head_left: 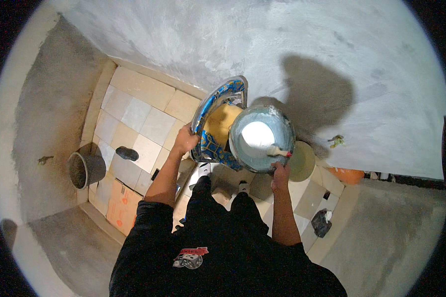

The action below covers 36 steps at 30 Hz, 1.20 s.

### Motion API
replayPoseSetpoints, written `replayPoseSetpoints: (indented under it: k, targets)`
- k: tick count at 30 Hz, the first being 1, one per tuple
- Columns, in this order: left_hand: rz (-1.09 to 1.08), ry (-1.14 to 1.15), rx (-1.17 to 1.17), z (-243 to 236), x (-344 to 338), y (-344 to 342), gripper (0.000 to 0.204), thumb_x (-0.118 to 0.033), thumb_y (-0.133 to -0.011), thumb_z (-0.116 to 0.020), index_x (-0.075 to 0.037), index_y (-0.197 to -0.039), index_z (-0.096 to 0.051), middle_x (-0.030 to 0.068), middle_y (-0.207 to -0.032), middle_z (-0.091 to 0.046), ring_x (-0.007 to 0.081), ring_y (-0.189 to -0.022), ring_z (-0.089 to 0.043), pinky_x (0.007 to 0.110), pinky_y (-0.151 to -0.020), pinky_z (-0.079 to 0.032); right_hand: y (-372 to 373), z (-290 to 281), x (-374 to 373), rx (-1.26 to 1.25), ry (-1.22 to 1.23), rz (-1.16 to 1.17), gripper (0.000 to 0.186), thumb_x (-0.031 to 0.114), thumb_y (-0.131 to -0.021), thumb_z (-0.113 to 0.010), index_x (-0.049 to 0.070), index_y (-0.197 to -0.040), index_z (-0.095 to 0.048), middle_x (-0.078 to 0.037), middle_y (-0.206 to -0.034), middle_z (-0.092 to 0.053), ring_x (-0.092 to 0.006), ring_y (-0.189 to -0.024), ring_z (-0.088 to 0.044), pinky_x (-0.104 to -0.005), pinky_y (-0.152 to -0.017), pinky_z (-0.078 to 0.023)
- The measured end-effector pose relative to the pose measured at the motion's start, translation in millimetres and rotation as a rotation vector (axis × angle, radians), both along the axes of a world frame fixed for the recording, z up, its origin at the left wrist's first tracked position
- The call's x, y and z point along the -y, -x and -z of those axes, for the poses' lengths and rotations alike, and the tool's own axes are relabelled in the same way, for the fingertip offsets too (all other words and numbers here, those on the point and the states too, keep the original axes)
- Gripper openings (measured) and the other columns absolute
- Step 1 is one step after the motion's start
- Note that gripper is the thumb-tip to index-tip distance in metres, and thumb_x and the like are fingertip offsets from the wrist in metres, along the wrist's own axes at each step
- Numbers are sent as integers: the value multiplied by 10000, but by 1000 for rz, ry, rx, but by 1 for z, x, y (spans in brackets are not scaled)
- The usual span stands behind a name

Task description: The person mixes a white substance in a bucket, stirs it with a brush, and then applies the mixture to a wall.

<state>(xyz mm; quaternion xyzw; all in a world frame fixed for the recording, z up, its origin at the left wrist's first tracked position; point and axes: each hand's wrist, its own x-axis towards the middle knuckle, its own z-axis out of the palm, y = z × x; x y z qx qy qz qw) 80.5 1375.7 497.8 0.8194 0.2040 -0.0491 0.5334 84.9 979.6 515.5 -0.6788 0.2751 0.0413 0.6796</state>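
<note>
At far left, one dark round bucket [86,171] stands against the low tiled edge of the floor; just right of it lie one black oval object [127,153] and one flat orange cardboard piece [121,207]. Tiled floor [134,106] spreads from there to the chair, the widest room for moving. The left hand [186,140] is closed around the frame of one metal-framed chair [222,149] with blue-and-gold patterned covering, near the grey wall [183,44]. Overlapping its yellow seat is one grey-green round bucket [243,161] holding whitish liquid and one red-tipped brush [280,152]; the right hand [280,175] pinches its near rim. Whether the bucket rests on the seat, I cannot tell. Rightward sit one pale yellow-green round container [303,162], one orange vessel [348,175] and one black plastic bundle [322,222] by the floor's right edge.
</note>
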Motion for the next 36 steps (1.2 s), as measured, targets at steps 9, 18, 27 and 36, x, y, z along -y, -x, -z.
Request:
replayPoseSetpoints:
  k: [9,18,27,36]
  targets:
    - [-33,-132,58,-29,20,-2,456,-200,-721,-696,29,-1111,-633,336,-1009,-677,504,-1009,-650,537,-876,-513,-2,-4,24,-132,-70,-23,678,101,-700,-676,-14,-1349,-519,-109,-1240,-596,-298,-1097,-585,-435,-944,-470]
    - [-256,-116,68,12,40,0,336,-121,-772,-662,11,-1081,-655,291,-973,-701,475,-977,-668,522,-857,-522,-6,10,25,-126,-153,110,554,28,-732,-610,39,-1284,-570,-73,-1153,-633,-282,-1069,-630,-439,-938,-512]
    - [-396,-76,51,59,73,34,377,-88,-759,-644,20,-1120,-628,309,-949,-696,481,-937,-683,520,-847,-527,-30,55,60,-147,-151,-4,570,54,-755,-631,37,-1319,-553,-80,-1208,-625,-280,-1088,-632,-453,-954,-517]
    - [-585,-84,-26,43,146,124,428,-52,-748,-675,26,-1162,-595,277,-935,-702,391,-913,-708,451,-817,-538,-66,33,104,-237,-126,-272,414,116,-780,-679,68,-1181,-588,-53,-1094,-631,-248,-996,-633,-441,-800,-530]
